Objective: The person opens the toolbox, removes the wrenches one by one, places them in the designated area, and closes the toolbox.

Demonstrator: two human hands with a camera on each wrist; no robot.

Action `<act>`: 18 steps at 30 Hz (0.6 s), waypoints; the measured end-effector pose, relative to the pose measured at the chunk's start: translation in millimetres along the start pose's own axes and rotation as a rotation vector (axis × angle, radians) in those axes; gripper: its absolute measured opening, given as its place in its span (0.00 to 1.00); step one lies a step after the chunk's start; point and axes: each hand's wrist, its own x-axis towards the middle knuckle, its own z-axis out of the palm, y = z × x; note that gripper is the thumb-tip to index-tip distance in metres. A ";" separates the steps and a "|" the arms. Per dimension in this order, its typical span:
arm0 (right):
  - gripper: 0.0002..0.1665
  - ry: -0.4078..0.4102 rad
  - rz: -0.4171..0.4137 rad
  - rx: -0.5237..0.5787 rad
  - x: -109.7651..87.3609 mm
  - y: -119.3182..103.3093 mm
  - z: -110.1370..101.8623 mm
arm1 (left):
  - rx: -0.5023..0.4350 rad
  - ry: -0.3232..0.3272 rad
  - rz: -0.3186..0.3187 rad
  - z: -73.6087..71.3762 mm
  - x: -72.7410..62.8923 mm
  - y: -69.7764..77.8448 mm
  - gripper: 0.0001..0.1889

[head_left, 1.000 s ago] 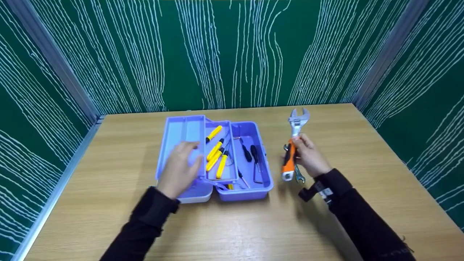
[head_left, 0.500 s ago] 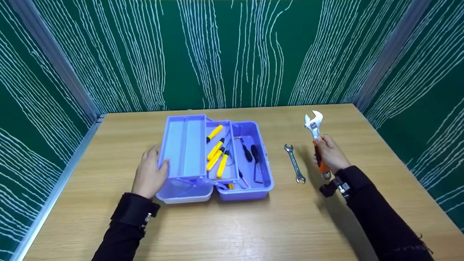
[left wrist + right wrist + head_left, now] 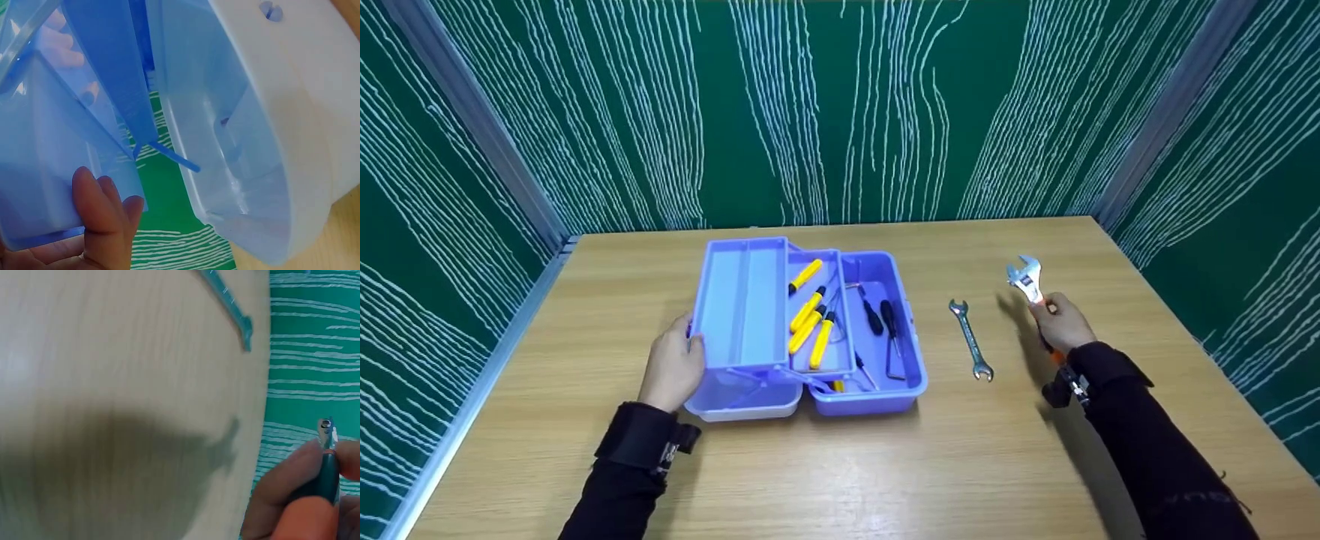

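Adjustable wrench out to the right, open toolbox at the left hand

Your right hand [image 3: 1061, 324] grasps the adjustable wrench [image 3: 1027, 282] by its handle. The tool's long axis runs away from you and slightly left — head far, handle end back toward your wrist. It lies well to the right of the toolbox [image 3: 866, 404], and its shadow, standing apart from it on the table [image 3: 847, 480], suggests it is lifted. Between wrench and box lies the double-ended wrench [image 3: 971, 341], on a similar slant, nearer your right hand than your left.

Your left hand [image 3: 671, 369] is at the other side, grasping the outer edge of the upper tray [image 3: 724, 300]; the left wrist view shows fingers against the tray wall. So the gap that counts, I judge, is across the box: tray at your left, wrench at your right.

The upper tray is split lengthwise by a rib. The middle tray [image 3: 846, 330] carries four yellow-handled tools [image 3: 808, 309]. Black-handled tools [image 3: 887, 319] lie in the deep bin [image 3: 913, 337], with a bit of yellow showing beneath the middle tray — too covered to identify.
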 end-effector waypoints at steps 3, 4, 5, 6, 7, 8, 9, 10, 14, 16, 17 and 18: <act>0.26 -0.027 0.043 -0.060 0.7 4.9 -3.4 | -0.001 -0.002 -0.003 0.4 -0.1 0.3 0.25; 0.28 -0.038 0.060 -0.074 0.8 6.0 -4.0 | 0.000 -0.004 -0.003 0.4 0.0 0.2 0.25; 0.30 -0.049 0.074 -0.083 1.2 6.9 -4.3 | -0.004 -0.012 -0.007 0.3 0.1 0.2 0.25; 0.31 -0.060 0.088 -0.092 1.4 7.6 -4.2 | -0.001 -0.015 -0.008 0.1 0.2 -0.2 0.25; 0.32 -0.071 0.102 -0.099 1.9 8.2 -4.0 | 0.000 -0.017 -0.008 0.2 0.4 -0.8 0.25; 0.33 -0.080 0.115 -0.105 2.2 8.6 -3.8 | 0.002 -0.019 -0.007 0.0 0.2 -0.8 0.25; 0.34 -0.085 0.121 -0.115 3.0 9.2 -3.3 | 0.003 -0.020 -0.006 0.1 0.0 -0.9 0.25; 0.34 -0.089 0.129 -0.120 3.9 9.9 -2.7 | 0.003 -0.021 -0.006 -0.1 -0.1 -0.9 0.25; 0.34 -0.087 0.145 -0.133 7.7 12.8 -1.0 | -0.007 -0.023 -0.010 -0.3 -1.0 0.8 0.25; 0.34 -0.084 0.150 -0.135 9.3 14.3 -0.3 | -0.007 -0.021 -0.010 0.1 -0.7 0.9 0.25; 0.34 -0.082 0.147 -0.140 10.0 15.1 -0.3 | -0.003 -0.018 -0.008 0.2 -0.5 1.0 0.25; 0.34 -0.079 0.146 -0.145 10.8 16.1 -0.3 | 0.001 -0.015 -0.007 0.4 0.0 0.6 0.25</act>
